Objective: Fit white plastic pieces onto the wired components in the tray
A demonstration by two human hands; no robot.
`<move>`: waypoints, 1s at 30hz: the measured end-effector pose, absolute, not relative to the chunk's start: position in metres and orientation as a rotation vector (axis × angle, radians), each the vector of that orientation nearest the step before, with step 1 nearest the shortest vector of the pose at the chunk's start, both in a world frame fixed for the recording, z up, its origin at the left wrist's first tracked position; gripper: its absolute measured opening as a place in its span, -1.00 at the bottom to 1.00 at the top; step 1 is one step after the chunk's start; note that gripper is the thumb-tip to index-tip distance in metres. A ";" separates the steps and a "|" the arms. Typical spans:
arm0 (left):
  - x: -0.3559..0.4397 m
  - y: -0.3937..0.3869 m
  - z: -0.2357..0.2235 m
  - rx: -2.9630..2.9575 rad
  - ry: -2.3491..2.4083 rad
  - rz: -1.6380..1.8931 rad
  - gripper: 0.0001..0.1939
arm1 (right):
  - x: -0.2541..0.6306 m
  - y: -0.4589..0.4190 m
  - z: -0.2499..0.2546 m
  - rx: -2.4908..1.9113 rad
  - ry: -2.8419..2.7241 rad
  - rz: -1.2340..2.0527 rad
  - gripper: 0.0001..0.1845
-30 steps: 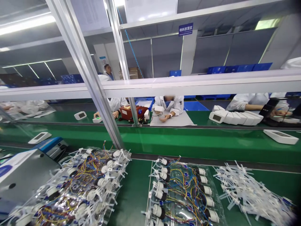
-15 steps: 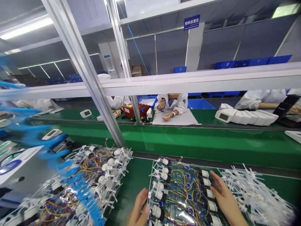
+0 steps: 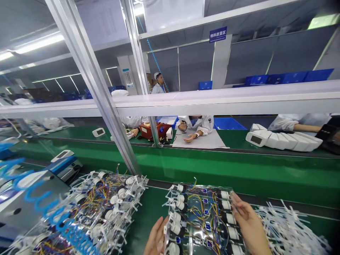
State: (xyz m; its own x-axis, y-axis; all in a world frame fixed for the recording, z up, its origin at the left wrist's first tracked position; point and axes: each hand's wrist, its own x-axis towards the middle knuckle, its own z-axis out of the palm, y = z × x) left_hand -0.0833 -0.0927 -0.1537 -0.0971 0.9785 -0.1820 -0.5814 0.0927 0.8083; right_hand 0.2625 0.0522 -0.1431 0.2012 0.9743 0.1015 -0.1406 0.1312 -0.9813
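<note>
Hands apart and just come in on either side: the right hand (image 3: 249,226) has its fingers (image 3: 236,205) pressed on the edge of a clear plastic bag of wired white units (image 3: 198,216), while the left hand (image 3: 156,237) stands open right beside it, contact hard to tell! That bag lies between them, a heap of white cable ties (image 3: 289,230) just past the right hand, and a second wired bag (image 3: 106,209) left of the left hand under a blue coiled air hose (image 3: 39,196)

Left hand (image 3: 156,238) and right hand (image 3: 249,226) face each other (loosely curled).
</note>
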 end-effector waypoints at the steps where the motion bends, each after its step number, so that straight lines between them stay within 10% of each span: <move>1: -0.083 -0.090 -0.154 0.570 0.916 1.455 -0.22 | 0.259 0.057 -0.145 -1.113 -1.005 1.057 -0.61; 16: -0.116 -0.068 -0.099 1.093 1.515 1.215 -0.28 | 0.261 0.059 -0.151 -1.273 -1.141 1.018 -0.48; 30: -0.106 -0.038 0.023 1.673 1.534 0.992 -0.51 | 0.242 0.081 -0.039 -1.272 -2.036 1.041 -0.68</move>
State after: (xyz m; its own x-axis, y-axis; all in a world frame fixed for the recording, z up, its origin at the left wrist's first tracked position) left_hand -0.1064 -0.0377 0.0229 0.0279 0.9944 0.1016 0.5010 -0.1019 0.8594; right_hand 0.2417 0.0807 -0.0387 -0.4245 0.9050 0.0294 0.5058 0.2639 -0.8213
